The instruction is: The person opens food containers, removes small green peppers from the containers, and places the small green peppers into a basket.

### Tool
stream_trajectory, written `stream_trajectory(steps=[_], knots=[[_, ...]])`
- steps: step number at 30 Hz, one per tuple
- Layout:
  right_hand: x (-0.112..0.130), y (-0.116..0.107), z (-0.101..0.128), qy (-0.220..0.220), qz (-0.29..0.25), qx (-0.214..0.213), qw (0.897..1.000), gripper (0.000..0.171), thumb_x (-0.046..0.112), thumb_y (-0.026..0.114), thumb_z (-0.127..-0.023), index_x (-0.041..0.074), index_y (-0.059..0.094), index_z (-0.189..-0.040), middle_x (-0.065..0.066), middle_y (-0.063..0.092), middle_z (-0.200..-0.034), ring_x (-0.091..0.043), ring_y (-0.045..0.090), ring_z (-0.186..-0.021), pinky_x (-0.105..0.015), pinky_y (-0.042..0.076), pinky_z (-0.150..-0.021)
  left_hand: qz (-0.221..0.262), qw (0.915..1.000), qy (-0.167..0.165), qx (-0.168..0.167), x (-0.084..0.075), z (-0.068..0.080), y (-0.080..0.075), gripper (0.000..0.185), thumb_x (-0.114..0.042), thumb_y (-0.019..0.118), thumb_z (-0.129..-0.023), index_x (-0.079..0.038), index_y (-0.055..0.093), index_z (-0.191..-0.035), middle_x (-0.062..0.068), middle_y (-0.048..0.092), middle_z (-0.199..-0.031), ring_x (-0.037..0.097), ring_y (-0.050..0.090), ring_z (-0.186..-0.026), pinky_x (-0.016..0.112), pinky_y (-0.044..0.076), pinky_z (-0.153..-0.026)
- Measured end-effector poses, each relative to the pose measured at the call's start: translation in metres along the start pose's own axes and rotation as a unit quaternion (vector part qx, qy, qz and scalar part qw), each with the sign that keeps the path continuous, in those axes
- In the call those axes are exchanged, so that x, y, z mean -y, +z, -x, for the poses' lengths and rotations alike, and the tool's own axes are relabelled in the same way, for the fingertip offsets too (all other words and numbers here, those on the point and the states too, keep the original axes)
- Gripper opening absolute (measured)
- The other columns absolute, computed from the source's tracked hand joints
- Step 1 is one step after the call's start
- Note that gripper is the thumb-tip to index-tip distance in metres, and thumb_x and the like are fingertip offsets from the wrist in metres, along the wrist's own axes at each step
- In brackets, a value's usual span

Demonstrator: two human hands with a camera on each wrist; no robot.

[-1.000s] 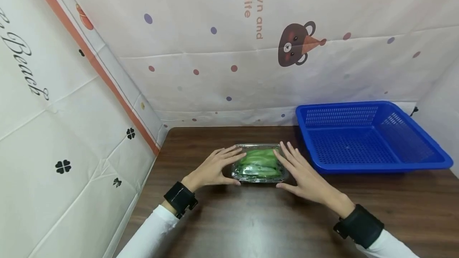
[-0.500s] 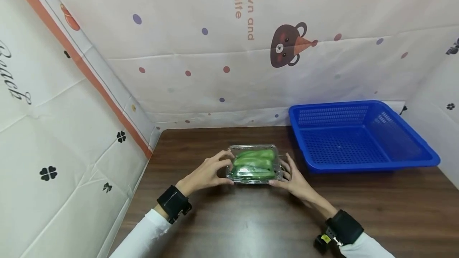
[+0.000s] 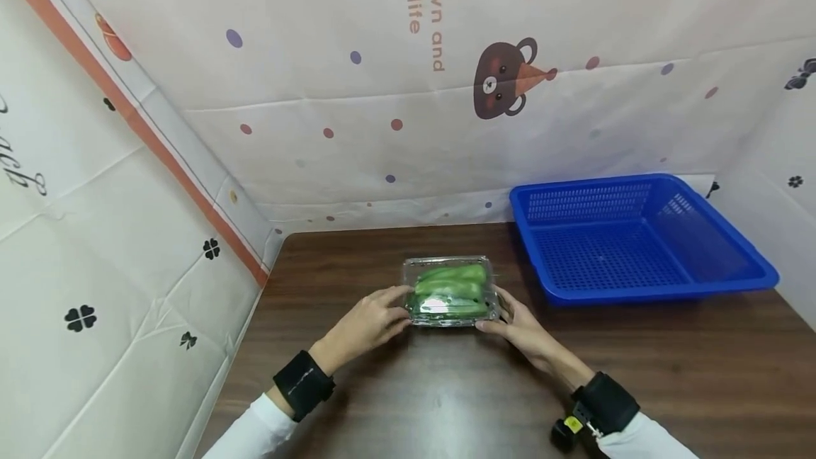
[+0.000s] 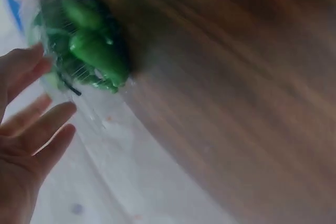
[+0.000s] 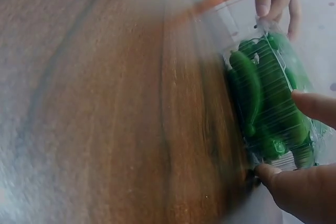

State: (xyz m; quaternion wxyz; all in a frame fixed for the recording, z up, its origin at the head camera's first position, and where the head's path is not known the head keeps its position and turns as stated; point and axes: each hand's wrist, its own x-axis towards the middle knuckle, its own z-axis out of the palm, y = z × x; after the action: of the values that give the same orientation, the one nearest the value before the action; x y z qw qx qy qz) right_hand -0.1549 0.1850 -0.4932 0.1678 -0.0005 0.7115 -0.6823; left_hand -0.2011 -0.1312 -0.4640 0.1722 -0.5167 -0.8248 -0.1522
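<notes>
Several long green peppers (image 3: pixel 449 287) fill a clear plastic clamshell box (image 3: pixel 447 261), which sits on the dark wooden table. My left hand (image 3: pixel 366 321) is at the box's left end, thumb and forefinger pinching the edge. In the left wrist view, the other fingers (image 4: pixel 50 137) of that hand are spread beside the box. My right hand (image 3: pixel 529 335) grips the box's right end, with the thumb (image 5: pixel 270 174) at the near corner and a finger on the side. The right wrist view shows the peppers (image 5: pixel 273 85) through the clear wall.
A blue plastic basket (image 3: pixel 637 296) with perforated walls stands right of the box, at the back of the table (image 3: pixel 440 388). White printed sheets (image 3: pixel 357 154) hang behind and along the left side.
Both hands have come in from above the box to its ends, fingers closing on its edges. Lately the left fingers have drawn down toward the near left edge. The head view has shifted slightly.
</notes>
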Motion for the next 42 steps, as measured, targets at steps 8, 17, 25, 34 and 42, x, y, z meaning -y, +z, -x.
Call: stream_trajectory(steps=[8, 17, 25, 34, 42], knots=[[-0.001, 0.001, 0.006, 0.008, -0.013, -0.015, 1.0, 0.095, 0.009, 0.072, -0.093, 0.005, 0.01, -0.164, -0.022, 0.015, -0.17, -0.041, 0.014, -0.157, -0.038, 0.041, -0.117, -0.255, 0.9604, 0.111, 0.018, -0.014, -0.006, 0.011, 0.015, -0.007, 0.065, -0.094, -0.008, 0.061, -0.08, 0.024, 0.07, -0.124, 0.017, 0.076, -0.094, 0.032, 0.06, -0.1], [0.0, 0.006, 0.01, 0.02, -0.033, -0.025, 0.999, 0.096, 0.006, 0.069, -0.094, 0.004, 0.004, -0.164, -0.023, 0.007, -0.171, -0.043, 0.005, -0.158, -0.058, 0.024, -0.127, -0.298, 0.9398, 0.166, -0.023, -0.013, -0.01, 0.008, 0.045, 0.002, 0.021, -0.109, -0.009, 0.051, -0.078, 0.021, 0.075, -0.115, 0.011, 0.074, -0.074, 0.028, 0.062, -0.094], [0.006, 0.003, 0.01, 0.015, -0.029, -0.013, 0.999, 0.095, 0.005, 0.066, -0.096, 0.003, -0.001, -0.164, -0.026, 0.007, -0.17, -0.045, 0.003, -0.158, -0.06, 0.022, -0.128, -0.261, 0.9444, 0.178, -0.092, -0.006, -0.037, -0.017, 0.019, -0.022, 0.068, -0.091, -0.013, 0.057, -0.079, 0.005, 0.079, -0.104, 0.011, 0.075, -0.082, 0.025, 0.064, -0.08], [0.007, 0.005, 0.008, 0.015, 0.017, -0.02, 1.0, 0.106, 0.013, 0.074, -0.093, 0.006, -0.004, -0.164, -0.027, 0.002, -0.17, -0.048, 0.005, -0.156, -0.06, 0.023, -0.127, 0.063, 0.961, -0.265, 0.047, -0.014, -0.014, 0.004, 0.09, -0.033, 0.075, -0.09, 0.0, 0.026, -0.158, 0.025, 0.027, -0.164, 0.041, 0.039, -0.147, 0.055, 0.052, -0.109], [-0.006, 0.018, 0.021, -0.283, 0.271, -0.211, 0.895, 0.081, 0.006, 0.086, -0.078, -0.01, 0.042, -0.145, -0.033, 0.043, -0.148, -0.046, 0.045, -0.137, -0.019, 0.034, -0.122, 0.534, 0.6751, -0.509, -0.012, -0.023, 0.001, 0.014, 0.086, -0.018, 0.065, -0.099, 0.005, 0.011, -0.161, 0.036, 0.02, -0.162, 0.048, 0.048, -0.137, 0.053, 0.051, -0.111]])
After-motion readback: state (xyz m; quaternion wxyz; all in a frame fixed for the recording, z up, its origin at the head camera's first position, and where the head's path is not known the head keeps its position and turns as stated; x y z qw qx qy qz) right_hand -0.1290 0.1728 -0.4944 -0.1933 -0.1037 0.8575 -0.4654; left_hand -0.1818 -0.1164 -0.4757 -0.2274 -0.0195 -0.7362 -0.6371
